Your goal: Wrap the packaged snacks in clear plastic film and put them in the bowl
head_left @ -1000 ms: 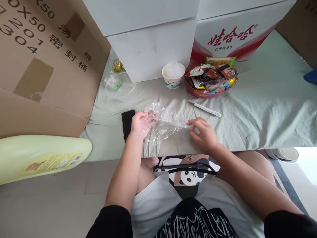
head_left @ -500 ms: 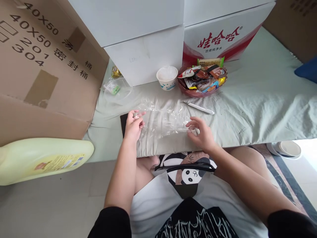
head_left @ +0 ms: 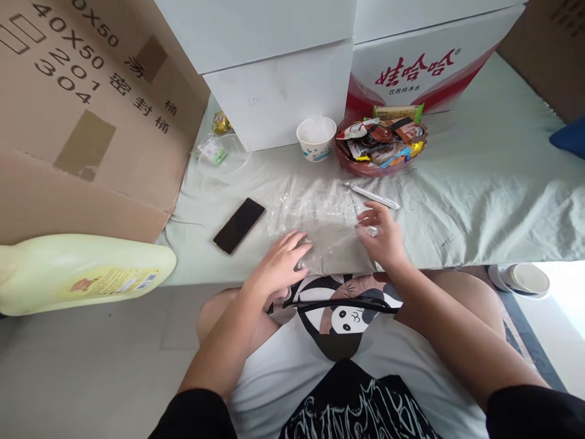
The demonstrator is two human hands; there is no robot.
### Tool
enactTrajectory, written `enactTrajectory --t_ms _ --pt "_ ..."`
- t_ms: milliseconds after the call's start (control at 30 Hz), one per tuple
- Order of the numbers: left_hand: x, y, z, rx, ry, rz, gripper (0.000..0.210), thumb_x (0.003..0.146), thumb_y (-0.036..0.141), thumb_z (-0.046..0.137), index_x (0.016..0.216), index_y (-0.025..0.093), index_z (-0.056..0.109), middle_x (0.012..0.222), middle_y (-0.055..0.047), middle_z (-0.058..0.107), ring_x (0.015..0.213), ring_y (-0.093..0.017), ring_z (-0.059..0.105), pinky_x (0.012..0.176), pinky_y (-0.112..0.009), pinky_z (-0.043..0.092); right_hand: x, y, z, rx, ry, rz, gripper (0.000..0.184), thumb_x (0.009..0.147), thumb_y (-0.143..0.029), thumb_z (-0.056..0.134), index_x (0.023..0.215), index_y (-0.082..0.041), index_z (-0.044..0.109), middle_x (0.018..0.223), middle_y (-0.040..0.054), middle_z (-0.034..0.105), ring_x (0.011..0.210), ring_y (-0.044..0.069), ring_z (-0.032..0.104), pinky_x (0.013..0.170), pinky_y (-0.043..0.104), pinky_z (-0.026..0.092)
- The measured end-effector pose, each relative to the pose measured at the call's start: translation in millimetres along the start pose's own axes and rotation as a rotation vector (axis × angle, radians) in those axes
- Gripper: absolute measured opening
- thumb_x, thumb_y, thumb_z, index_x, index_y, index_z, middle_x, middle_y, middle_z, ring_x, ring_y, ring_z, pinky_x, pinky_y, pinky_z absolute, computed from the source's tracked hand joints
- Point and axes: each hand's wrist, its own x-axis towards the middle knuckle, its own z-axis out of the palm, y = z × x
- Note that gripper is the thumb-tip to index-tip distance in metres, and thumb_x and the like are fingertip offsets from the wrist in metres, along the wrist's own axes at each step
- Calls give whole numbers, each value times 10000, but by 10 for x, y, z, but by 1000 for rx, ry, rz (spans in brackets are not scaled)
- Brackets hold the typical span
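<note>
A crinkled clear plastic bag or sheet [head_left: 322,210] lies spread on the cloth-covered surface in front of me. My left hand [head_left: 281,262] is at its near left corner, fingers stretched out and slightly apart, touching the plastic. At the right edge, my right hand [head_left: 381,231] has its fingers curled in a pinch on the plastic. Just beyond the right hand lies a white pen-like utility knife [head_left: 375,197]. A dark smartphone [head_left: 239,225] rests left of the plastic.
A paper cup [head_left: 316,139] and a basket of wrapped snacks [head_left: 381,161] stand behind the plastic, against white boxes [head_left: 278,100]. Left are a clear round lid [head_left: 235,161], a big cardboard box [head_left: 132,177] and a pale yellow bottle [head_left: 91,268]. The surface's front edge is at my lap.
My left hand has moved from the plastic's far left side toward me and rightward, and its fingers have spread, uncovering the phone. My right hand remains at the right edge, slightly farther forward.
</note>
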Motion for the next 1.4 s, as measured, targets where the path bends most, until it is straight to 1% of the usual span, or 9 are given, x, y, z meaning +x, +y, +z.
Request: enactTrajectory --t_ms 133,333,600,733,833,933,1100,1233,1400 --pt "105 -39 5 -177 76 -47 359 868 192 564 1161 268 756 1489 -48 612 1403 -296 551 1164 -445 465 -1 62 -36 26 -55 -31 621 818 -316 646 1408 -264 456 1099 85 750 962 267 734 765 444 604" --pt "247 -248 -217 -390 591 -261 187 856 238 584 959 221 740 985 -60 787 997 -249 722 949 -374 553 96 53 -37 51 -37 117 495 883 -343 584 1362 -241 514 873 39 778 665 219 723 719 437 602" --pt "190 -325 -299 -392 194 -117 715 670 306 828 1357 284 635 1368 -64 700 1297 -310 629 1128 -431 468 281 -34 -37 89 119 259 389 903 -395 561 1257 -232 567 896 30 781 472 136 632 567 321 542" --pt "318 -402 -232 -592 410 -227 272 792 317 699 1044 220 727 932 -65 791 909 -232 749 876 -362 580 274 -4 -133 96 133 316 444 896 -411 568 1296 -223 534 948 48 779 433 117 597 515 299 530" --pt "476 -443 -189 -841 561 -294 210 794 371 691 912 198 680 713 -24 718 591 -158 669 561 -265 510 238 77 -197 26 107 320 504 875 -374 588 1352 -234 503 1102 89 761 431 113 590 515 327 549" --pt "581 -431 -135 -790 660 -411 130 777 312 679 844 202 655 640 18 667 437 -106 523 455 -242 372 191 181 -225 -160 123 199 551 833 -299 613 1373 -253 508 1245 125 686 585 171 671 650 437 607" --pt "630 -380 -68 -429 687 -435 153 763 223 701 914 243 683 537 61 602 498 -145 518 614 -280 399 99 196 -193 -440 329 -268 371 864 -219 621 1229 -284 621 1202 140 625 1081 323 671 881 540 581" --pt "689 -443 -111 -322 683 -449 248 779 228 732 1018 274 682 605 46 592 617 -190 598 735 -308 454 55 75 -75 -448 -61 -536 328 908 -255 619 1233 -303 628 1186 104 688 1062 302 684 887 505 571" --pt "717 -373 -129 -109 835 -352 334 847 293 700 1172 237 650 1071 -106 646 1015 -297 651 949 -426 486 40 -24 86 -574 -370 -437 347 926 -330 613 1259 -243 655 1315 139 687 1136 367 652 863 537 565"
